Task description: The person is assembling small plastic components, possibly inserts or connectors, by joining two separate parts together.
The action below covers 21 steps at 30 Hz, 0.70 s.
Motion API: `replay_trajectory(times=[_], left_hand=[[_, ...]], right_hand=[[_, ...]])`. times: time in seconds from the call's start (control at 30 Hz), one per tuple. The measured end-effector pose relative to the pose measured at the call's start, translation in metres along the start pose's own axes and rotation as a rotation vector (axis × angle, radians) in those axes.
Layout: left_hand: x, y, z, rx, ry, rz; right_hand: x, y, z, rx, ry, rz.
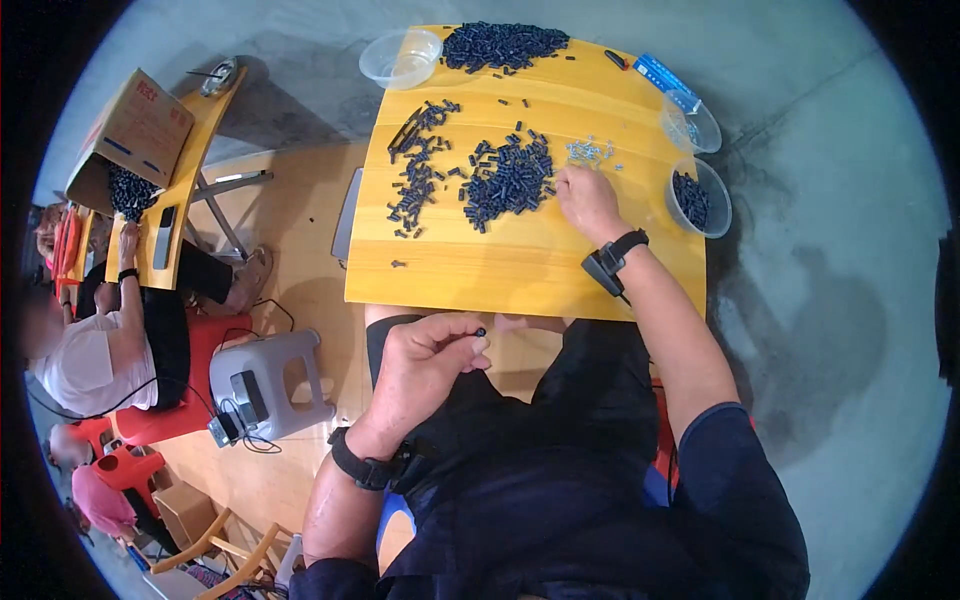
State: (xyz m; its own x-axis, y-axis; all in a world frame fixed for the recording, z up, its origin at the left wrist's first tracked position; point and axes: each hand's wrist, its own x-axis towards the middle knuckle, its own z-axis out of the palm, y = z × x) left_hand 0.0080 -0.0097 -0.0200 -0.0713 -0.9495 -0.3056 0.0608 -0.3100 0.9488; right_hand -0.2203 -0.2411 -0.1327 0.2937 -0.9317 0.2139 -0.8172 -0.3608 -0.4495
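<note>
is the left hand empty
No, the left hand is pinching a small black piece.

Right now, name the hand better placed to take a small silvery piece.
The right hand, most likely: its fingers are close to the small silvery pieces on the yellow table. The left hand is farther away, off the table, pinching a small black piece.

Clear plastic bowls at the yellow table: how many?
3: far-left corner bowl, far-right bowl, and nearer right-edge bowl holding black cylindrical pieces. Any nested ones would be hidden.
</note>
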Motion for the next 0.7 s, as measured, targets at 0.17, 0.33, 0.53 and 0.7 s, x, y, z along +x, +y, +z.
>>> replay_trajectory(times=[0.17, 0.33, 0.53, 0.7], left_hand=[[0.0, -0.002, 0.002, -0.053, -0.004, 0.099], [-0.003, 0.002, 0.005, -0.093, 0.007, 0.129], [-0.007, 0.005, 0.01, -0.075, 0.036, 0.124], [-0.009, 0.008, 0.011, -0.141, 0.034, 0.173]], right_hand=[[-0.01, 0.008, -0.005, 0.289, 0.007, 0.084], [-0.029, -0.016, -0.033, 0.943, -0.181, 0.386], [-0.054, -0.046, -0.061, 1.379, -0.274, 0.365], [-0.073, -0.075, -0.08, 1.496, -0.384, 0.298]])
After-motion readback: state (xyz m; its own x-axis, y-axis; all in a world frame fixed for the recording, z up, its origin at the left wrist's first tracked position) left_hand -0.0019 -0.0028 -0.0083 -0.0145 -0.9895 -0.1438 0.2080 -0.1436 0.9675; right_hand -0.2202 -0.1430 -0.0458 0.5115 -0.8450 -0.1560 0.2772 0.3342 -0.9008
